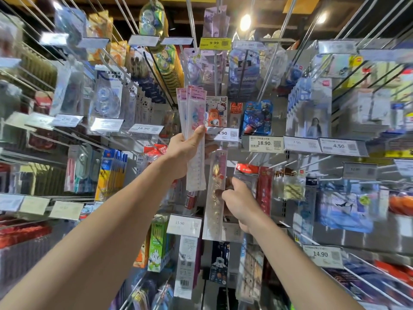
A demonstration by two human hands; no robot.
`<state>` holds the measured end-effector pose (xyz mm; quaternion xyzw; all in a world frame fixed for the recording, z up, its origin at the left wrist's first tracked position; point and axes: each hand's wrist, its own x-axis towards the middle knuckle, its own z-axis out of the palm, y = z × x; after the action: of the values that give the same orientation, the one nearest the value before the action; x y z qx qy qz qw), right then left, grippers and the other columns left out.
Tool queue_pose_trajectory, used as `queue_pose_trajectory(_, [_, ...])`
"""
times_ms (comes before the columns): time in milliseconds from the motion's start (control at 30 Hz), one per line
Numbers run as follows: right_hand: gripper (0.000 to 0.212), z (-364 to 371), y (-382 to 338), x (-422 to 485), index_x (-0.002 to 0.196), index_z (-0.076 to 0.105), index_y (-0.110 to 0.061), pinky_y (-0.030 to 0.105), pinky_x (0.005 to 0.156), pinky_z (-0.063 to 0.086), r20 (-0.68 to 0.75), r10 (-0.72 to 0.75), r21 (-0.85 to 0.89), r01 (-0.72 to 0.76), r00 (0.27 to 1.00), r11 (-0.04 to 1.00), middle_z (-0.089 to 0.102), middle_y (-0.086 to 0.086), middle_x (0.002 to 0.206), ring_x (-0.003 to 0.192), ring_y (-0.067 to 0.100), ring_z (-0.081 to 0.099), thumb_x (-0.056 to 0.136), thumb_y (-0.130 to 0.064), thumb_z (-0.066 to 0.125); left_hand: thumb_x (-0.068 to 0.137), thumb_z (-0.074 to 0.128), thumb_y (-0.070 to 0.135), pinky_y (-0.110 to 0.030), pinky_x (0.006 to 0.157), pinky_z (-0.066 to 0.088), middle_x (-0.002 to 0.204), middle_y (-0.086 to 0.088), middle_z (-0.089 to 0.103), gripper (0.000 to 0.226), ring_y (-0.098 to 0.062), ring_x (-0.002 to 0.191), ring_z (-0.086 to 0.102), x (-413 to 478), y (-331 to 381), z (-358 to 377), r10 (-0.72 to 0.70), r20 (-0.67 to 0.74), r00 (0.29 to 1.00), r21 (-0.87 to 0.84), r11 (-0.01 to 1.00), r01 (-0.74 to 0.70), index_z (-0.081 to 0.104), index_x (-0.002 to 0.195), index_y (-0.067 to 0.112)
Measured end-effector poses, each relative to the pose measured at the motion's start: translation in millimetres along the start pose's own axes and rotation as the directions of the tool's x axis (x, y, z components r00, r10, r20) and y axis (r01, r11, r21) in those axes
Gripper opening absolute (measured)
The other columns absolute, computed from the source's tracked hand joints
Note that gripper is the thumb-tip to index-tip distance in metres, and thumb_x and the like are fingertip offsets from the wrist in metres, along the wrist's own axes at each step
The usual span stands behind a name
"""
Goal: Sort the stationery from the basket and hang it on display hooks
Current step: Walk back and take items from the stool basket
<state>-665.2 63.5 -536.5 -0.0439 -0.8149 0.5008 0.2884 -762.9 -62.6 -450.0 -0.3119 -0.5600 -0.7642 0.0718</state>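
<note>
While the left hand (pixel 185 151) holds a fanned bunch of pink-topped ruler packs (pixel 194 113) upright in front of the display wall, thumb clamped across their front and fingers curled behind, the right hand (pixel 239 202) pinches a single ruler pack (pixel 215 175) at its right edge, lower and just to the right. That single pack stands nearly upright, its top just under the 4.90 price tag (pixel 222 133); whether its top is on a display hook I cannot tell. Behind the bunch hangs a Hello Kitty card pack (pixel 216 108). An 18.90 price tag (pixel 263 143) sits to the right, and a 15.90 price tag (pixel 184 223) lies below the left wrist.
</note>
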Motion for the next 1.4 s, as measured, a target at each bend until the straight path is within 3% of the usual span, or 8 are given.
queue_pose_trajectory(267, [0.044, 3.4, -1.9, -7.7, 0.105, 0.044, 0.009, 0.045, 0.076, 0.041, -0.047, -0.037, 0.073, 0.040, 0.998, 0.996, 0.057, 0.019, 0.094, 0.084, 0.024, 0.046, 0.070, -0.016, 0.050, 0.039, 0.081, 0.089, -0.057, 0.105, 0.048, 0.116, -0.008, 0.075, 0.105, -0.033, 0.115, 0.067, 15.5, -9.0, -6.8, -0.031, 0.029, 0.999, -0.016, 0.999, 0.032, 0.069, 0.117, 0.021])
queue_pose_trajectory(433, [0.039, 2.9, -8.6, -21.8, 0.110, 0.052, 0.005, 0.060, 0.103, 0.041, -0.039, -0.077, 0.057, 0.079, 0.996, 0.995, 0.062, 0.026, 0.115, 0.096, 0.040, 0.060, 0.077, -0.016, 0.054, 0.084, 0.069, 0.065, -0.052, 0.108, 0.046, 0.121, -0.009, 0.068, 0.057, -0.030, 0.118, 0.062, -8.3, 9.1, 0.1, -0.021, -0.003, 1.000, 0.021, 1.000, 0.021, 0.063, 0.113, 0.016])
queue_pose_trajectory(733, [0.034, -4.9, -3.9, -31.8, 0.123, 0.060, -0.012, 0.034, 0.100, 0.044, -0.022, -0.081, 0.058, 0.082, 0.996, 0.995, 0.066, -0.012, 0.112, 0.115, 0.017, 0.058, 0.093, 0.001, 0.049, 0.043, 0.076, 0.091, -0.058, 0.111, 0.043, 0.129, -0.009, 0.067, 0.113, -0.033, 0.126, 0.059, -6.8, 6.4, -1.5, -0.023, 0.019, 1.000, 0.019, 1.000, 0.023, 0.063, 0.125, 0.015])
queue_pose_trajectory(900, [0.032, -6.5, 2.7, -26.3, 0.113, 0.065, -0.016, 0.056, 0.105, 0.046, -0.044, -0.103, 0.033, 0.104, 0.994, 0.994, 0.071, 0.007, 0.111, 0.115, 0.032, 0.062, 0.091, 0.001, 0.049, 0.041, 0.079, 0.090, -0.054, 0.111, 0.042, 0.126, -0.007, 0.068, 0.112, -0.030, 0.122, 0.061, -7.8, 7.6, 0.3, -0.032, 0.026, 0.999, 0.004, 0.999, 0.032, 0.062, 0.123, 0.015])
queue_pose_trajectory(1000, [0.039, -9.0, -0.3, -23.9, 0.132, 0.050, 0.002, 0.062, 0.111, 0.030, -0.050, -0.055, 0.034, 0.057, 0.997, 0.998, 0.051, 0.025, 0.139, 0.134, 0.044, 0.040, 0.094, 0.003, 0.045, 0.073, 0.072, 0.076, -0.053, 0.111, 0.041, 0.128, -0.007, 0.065, 0.085, -0.029, 0.124, 0.057, -5.1, 7.2, -0.2, -0.032, -0.009, 0.999, 0.038, 0.999, 0.032, 0.060, 0.127, 0.012])
queue_pose_trajectory(1100, [0.046, -10.6, -1.3, -12.8, 0.142, 0.035, 0.009, 0.061, 0.114, 0.023, -0.039, 0.004, 0.061, -0.001, 0.999, 0.998, 0.036, 0.030, 0.151, 0.141, 0.045, 0.030, 0.097, 0.003, 0.040, 0.056, 0.076, 0.085, -0.054, 0.109, 0.043, 0.126, -0.008, 0.067, 0.100, -0.032, 0.123, 0.060, -6.9, 8.6, 0.2, -0.038, 0.013, 0.999, 0.017, 0.999, 0.038, 0.061, 0.125, 0.014])
queue_pose_trajectory(1233, [0.037, -2.9, -4.5, -0.1, 0.129, 0.048, 0.002, 0.060, 0.111, 0.033, -0.034, 0.062, 0.059, -0.059, 0.998, 0.997, 0.051, 0.019, 0.138, 0.132, 0.040, 0.045, 0.093, -0.001, 0.041, 0.093, 0.064, 0.058, -0.042, 0.099, 0.043, 0.111, -0.002, 0.066, 0.057, -0.026, 0.115, 0.058, -7.6, 10.8, -0.2, -0.024, 0.018, 1.000, 0.023, 0.999, 0.023, 0.061, 0.126, 0.012])
queue_pose_trajectory(1400, [0.014, 2.3, -8.4, 28.2, 0.102, 0.053, -0.009, 0.055, 0.094, 0.056, -0.010, 0.152, 0.138, -0.149, 0.988, 0.979, 0.064, 0.021, 0.116, 0.107, 0.039, 0.064, 0.091, -0.012, 0.045, 0.094, 0.065, 0.056, -0.045, 0.106, 0.043, 0.109, -0.005, 0.067, 0.037, -0.026, 0.108, 0.062, -7.6, 10.7, 0.0, -0.022, 0.024, 0.999, 0.023, 0.999, 0.022, 0.060, 0.100, 0.021])
